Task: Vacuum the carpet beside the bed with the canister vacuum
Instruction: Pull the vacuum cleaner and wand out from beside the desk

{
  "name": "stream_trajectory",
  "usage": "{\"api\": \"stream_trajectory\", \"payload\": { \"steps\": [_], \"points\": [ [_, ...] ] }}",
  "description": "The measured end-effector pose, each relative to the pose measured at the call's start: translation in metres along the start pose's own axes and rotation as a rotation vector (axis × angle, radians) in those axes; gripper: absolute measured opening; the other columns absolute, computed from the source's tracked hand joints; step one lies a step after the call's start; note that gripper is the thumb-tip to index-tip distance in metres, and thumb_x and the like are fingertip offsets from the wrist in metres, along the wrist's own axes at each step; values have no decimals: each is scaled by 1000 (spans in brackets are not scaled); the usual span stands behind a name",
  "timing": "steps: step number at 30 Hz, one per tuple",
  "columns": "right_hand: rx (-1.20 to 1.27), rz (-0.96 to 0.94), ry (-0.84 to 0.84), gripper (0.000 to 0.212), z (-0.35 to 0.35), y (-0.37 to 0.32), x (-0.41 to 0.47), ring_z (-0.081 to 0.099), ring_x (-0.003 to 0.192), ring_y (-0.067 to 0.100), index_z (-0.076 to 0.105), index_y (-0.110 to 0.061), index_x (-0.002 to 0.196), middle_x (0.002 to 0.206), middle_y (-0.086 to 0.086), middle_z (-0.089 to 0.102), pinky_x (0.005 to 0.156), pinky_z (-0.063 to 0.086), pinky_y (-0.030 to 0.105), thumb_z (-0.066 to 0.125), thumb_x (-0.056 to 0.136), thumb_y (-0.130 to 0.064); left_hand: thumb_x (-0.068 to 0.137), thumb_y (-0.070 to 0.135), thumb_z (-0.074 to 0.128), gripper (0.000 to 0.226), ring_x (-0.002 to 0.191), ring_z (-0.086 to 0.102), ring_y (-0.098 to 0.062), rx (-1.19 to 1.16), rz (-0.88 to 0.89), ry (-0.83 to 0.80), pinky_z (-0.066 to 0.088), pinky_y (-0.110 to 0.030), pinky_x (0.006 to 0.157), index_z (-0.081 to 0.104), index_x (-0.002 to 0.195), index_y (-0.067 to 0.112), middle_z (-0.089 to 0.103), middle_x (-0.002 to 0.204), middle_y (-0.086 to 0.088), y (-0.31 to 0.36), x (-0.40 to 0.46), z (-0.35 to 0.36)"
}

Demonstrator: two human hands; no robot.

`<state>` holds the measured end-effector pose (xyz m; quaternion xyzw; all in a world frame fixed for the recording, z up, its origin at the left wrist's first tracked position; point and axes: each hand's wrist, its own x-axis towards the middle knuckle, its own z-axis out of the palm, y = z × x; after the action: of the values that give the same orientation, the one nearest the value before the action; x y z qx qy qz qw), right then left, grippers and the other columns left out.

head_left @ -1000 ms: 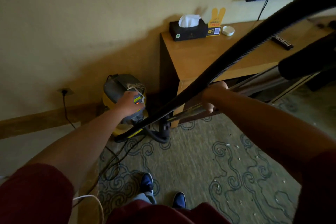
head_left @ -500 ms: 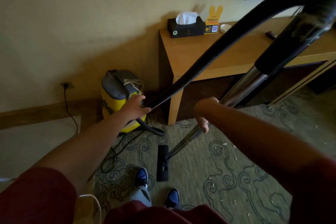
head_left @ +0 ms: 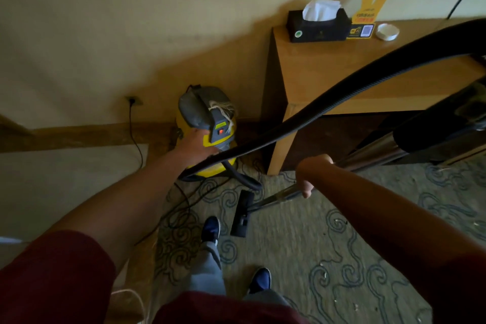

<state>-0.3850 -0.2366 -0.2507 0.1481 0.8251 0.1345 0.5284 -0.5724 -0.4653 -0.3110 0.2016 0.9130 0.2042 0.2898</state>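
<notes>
So the yellow canister vacuum (head_left: 207, 126) sits on the floor right against the wall, just left of the wooden counter (head_left: 328, 73). It has a grey top with a red switch on the front panel, and some whitish string is bunched up on the handle. The left hand (head_left: 196, 146) is resting on the near side of the canister just below that grey top, fingers (head_left: 210, 151) look curled against the yellow body, though whether they really grip anything I can't tell. The black ribbed hose (head_left: 342, 97) runs from the base of the canister up and across to the right, passing in front of the counter. The right hand (head_left: 311, 173) is wrapped around the metal wand (head_left: 276, 198), fingers closed on it, and the wand slopes down to the black floor head (head_left: 242, 214), which lies flat on the patterned carpet (head_left: 328, 244) just ahead of the person's dark blue shoes. A black power cord (head_left: 135, 131) hangs from a wall socket and loops on the carpet by the canister. On the counter there's a black tissue box (head_left: 318, 25), a yellow sign and a small white dish. Carpet on the right has little pale crumbs scattered about
</notes>
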Motion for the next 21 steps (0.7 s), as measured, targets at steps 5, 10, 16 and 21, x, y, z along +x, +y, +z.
{"api": "stream_trajectory", "payload": {
  "steps": [5, 10, 16, 21],
  "points": [
    [30, 19, -49, 71, -15, 6, 40, 49, 131, 31, 46, -20, 145, 145, 3, 49, 100, 41, 45, 69, 87, -53, 95, 42, 66, 74, 144, 37, -31, 50, -11, 6, 38, -43, 110, 35, 154, 13, 29, 161, -11, -24, 63, -13],
    [55, 15, -93, 69, -62, 19, 90, 53, 127, 28, 54, -23, 138, 140, 0, 54, 90, 43, 40, 74, 81, -56, 95, 49, 63, 80, 142, 38, -34, 134, 7, -142, 40, -43, 105, 26, 158, 15, 23, 162, -11, -40, 152, -25],
    [137, -21, -239, 63, -128, 20, 156, 63, 101, 25, 60, -18, 132, 106, 0, 62, 96, 48, 41, 72, 83, -55, 97, 54, 57, 81, 141, 39, -37, 119, -81, -166, 40, -48, 111, 25, 159, 14, 22, 162, -13, -48, 254, -37],
    [150, -76, -316, 56, -181, 10, 201, 58, 111, 30, 55, -16, 130, 124, 7, 53, 87, 43, 43, 68, 88, -51, 97, 50, 59, 80, 137, 43, -39, 133, -129, -212, 45, -46, 104, 25, 159, 13, 22, 161, -16, -62, 329, -47]
  ]
}}
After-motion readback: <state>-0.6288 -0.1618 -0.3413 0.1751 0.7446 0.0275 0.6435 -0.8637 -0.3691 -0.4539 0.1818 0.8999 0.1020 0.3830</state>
